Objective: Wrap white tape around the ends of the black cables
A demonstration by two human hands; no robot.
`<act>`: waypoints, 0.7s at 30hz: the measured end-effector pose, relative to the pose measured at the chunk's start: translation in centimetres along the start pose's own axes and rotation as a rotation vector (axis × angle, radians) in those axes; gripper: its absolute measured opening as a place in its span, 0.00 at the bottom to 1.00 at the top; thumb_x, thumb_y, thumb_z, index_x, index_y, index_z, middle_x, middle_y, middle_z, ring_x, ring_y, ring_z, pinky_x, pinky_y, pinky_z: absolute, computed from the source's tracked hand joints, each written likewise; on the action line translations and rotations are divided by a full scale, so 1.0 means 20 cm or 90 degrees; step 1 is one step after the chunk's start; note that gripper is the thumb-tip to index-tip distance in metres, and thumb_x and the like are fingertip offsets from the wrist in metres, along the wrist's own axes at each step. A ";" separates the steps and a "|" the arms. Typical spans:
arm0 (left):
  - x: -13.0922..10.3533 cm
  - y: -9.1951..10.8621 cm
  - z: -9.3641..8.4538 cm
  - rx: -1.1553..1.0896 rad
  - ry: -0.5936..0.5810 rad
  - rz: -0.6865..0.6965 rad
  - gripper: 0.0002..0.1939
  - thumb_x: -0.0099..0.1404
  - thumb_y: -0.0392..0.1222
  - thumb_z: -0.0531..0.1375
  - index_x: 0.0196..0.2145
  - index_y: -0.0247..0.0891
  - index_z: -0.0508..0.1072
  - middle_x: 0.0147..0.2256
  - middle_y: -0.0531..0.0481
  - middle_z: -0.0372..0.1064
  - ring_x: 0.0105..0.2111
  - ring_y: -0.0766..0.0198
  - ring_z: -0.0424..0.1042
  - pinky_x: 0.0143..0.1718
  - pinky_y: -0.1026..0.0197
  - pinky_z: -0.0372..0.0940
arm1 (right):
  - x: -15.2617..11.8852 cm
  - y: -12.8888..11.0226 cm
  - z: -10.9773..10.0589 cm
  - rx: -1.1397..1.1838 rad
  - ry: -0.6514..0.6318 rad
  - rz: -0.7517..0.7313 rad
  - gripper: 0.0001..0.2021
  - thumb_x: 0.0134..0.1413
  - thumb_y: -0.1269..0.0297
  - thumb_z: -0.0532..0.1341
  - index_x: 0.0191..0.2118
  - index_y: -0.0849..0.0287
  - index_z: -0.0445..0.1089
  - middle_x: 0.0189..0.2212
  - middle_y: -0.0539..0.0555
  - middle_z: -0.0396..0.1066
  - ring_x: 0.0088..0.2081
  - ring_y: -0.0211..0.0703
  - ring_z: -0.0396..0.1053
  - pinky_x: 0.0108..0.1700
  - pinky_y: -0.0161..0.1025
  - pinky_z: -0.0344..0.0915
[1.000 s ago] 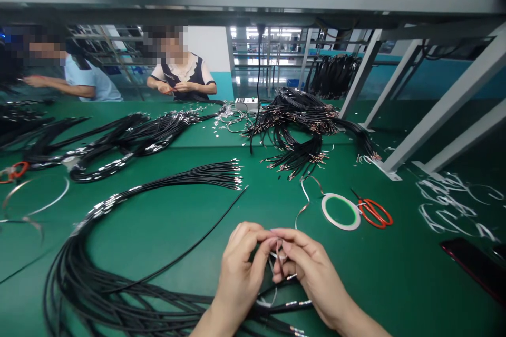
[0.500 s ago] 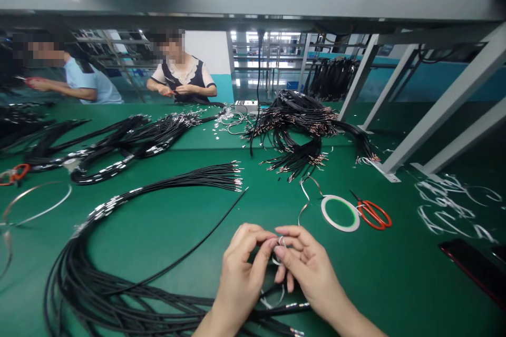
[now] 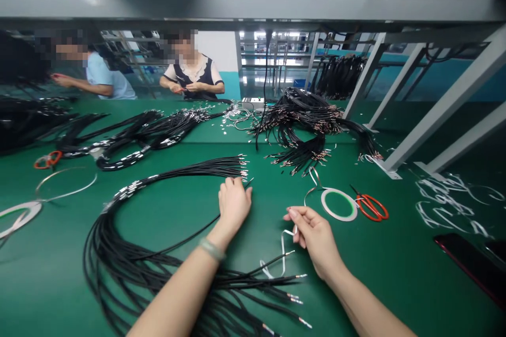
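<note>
My left hand (image 3: 234, 204) reaches over the green table, its fingers curled down at the tip of a single black cable (image 3: 185, 243), just below the copper ends of a cable bundle (image 3: 190, 169); what its fingertips hold is hidden. Pinched in my right hand (image 3: 310, 229) is a thin white strip (image 3: 283, 253), which hangs in a loose curl toward the table. Under my left forearm, the thick lower part of the bundle (image 3: 130, 268) curves round, its metal-tipped ends pointing right.
A tape roll (image 3: 324, 204) and orange scissors (image 3: 372, 207) lie right of my hands. Farther back are cable piles (image 3: 300, 116) and metal posts (image 3: 430, 110). Two people (image 3: 193, 71) sit across the table. A phone (image 3: 470, 268) lies at the right edge.
My hands have parted. The left moved up and left to the single cable's tip; the right shifted slightly right with the white strip. The view has turned a little left.
</note>
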State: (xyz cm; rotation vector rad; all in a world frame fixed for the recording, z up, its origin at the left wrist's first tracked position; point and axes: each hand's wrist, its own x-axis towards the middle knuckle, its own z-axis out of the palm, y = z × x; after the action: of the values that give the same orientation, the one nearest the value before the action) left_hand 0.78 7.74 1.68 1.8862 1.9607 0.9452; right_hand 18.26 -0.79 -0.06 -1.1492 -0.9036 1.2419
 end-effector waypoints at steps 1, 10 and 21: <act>0.05 -0.01 0.00 -0.003 -0.001 -0.011 0.10 0.58 0.36 0.59 0.38 0.33 0.70 0.42 0.36 0.64 0.48 0.45 0.62 0.48 0.45 0.56 | 0.00 0.00 -0.01 0.004 0.002 0.002 0.13 0.53 0.56 0.63 0.37 0.63 0.70 0.31 0.56 0.75 0.16 0.28 0.59 0.14 0.26 0.49; -0.25 0.08 -0.13 -0.228 -0.166 -0.004 0.15 0.64 0.50 0.53 0.34 0.36 0.71 0.23 0.52 0.69 0.21 0.65 0.70 0.21 0.66 0.63 | 0.00 -0.03 0.00 0.044 0.004 -0.033 0.09 0.54 0.59 0.61 0.36 0.58 0.63 0.26 0.50 0.73 0.15 0.28 0.57 0.15 0.25 0.46; -0.49 0.06 -0.13 -0.473 -0.221 -0.122 0.13 0.59 0.49 0.60 0.32 0.35 0.73 0.26 0.53 0.66 0.21 0.69 0.66 0.20 0.69 0.59 | -0.04 -0.10 0.08 -0.083 -0.142 -0.039 0.09 0.54 0.61 0.62 0.37 0.59 0.74 0.23 0.48 0.68 0.22 0.32 0.59 0.24 0.29 0.57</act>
State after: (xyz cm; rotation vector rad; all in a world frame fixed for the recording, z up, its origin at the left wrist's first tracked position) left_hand 1.38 -2.52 2.06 1.3022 1.3007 1.0140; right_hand 17.15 -1.29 2.34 -1.0894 -1.1922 1.2931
